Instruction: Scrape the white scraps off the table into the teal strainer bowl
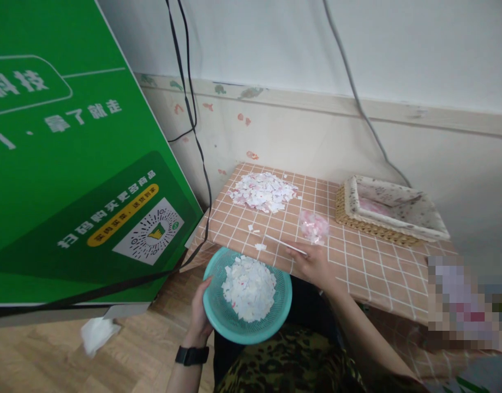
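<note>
Colander w/ scraps: gripped by rim in L hand, prob. to steady load nr table; pinched in R hand: stick.

I work in soft, even indoor light: white paper scraps bright, shadow under the table, small glints on the plastic bag. My view stretches toward the edges, and a pixelated patch hides detail at right.

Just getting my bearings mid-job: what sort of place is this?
Possibly a small shop or its workroom: a green panel carries shopping text and a scannable code, beside a checked-cloth table with a lined wicker basket.
</note>
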{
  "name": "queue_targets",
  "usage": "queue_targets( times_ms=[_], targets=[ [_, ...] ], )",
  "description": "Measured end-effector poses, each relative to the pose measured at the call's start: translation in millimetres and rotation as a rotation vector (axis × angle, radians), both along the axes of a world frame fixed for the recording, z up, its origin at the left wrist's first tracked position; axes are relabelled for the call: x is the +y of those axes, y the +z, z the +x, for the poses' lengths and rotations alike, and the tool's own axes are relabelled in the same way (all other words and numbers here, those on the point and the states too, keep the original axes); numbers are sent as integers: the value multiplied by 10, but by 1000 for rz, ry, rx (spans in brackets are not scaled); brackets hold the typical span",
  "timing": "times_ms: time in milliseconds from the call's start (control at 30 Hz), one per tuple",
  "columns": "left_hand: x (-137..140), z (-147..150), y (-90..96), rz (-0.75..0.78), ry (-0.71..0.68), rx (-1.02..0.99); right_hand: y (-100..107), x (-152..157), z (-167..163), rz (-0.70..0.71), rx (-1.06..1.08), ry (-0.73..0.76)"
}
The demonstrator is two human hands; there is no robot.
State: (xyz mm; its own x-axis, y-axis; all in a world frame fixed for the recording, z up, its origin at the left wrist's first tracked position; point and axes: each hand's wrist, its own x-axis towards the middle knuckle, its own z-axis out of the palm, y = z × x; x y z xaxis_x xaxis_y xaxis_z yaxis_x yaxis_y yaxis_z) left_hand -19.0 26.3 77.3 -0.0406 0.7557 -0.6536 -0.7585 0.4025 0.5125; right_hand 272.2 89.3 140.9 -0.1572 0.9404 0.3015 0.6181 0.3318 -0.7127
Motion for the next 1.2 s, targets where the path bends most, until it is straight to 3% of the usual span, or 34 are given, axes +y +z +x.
queue_targets(
  times_ms=[100, 267, 333, 500, 633, 933, 1000, 1067, 1133, 1200],
  targets=[
    [13, -19, 45, 33, 14, 29, -6, -25, -48, 14, 5, -4],
    [61, -24, 129, 91, -20, -17, 62, -151, -173, -31, -5, 201],
    [71, -27, 143, 113, -22, -11, 80, -142, -207, -46, 41, 201],
    [69, -52, 103, 131, -31, -13, 42, 243, -259, 75, 28, -25],
    [75, -65, 87, 157, -32, -33, -1, 483, -343, 90, -94, 47],
    [86, -54, 109, 134, -4, -2, 51, -33, -439, -5, -4, 329],
    [75, -51, 91, 140, -2, -21, 103, 23, -341, 0, 42, 282],
    [58, -42, 63, 133, -4, -32, 178, 217, -179, 63, 58, 125],
    [38, -13, 29, 119, -12, -34, 271, 493, 5, 123, -13, -43],
    [17, 49, -9, 132, -22, -37, 368, 772, 150, 136, -108, -80]
  ],
)
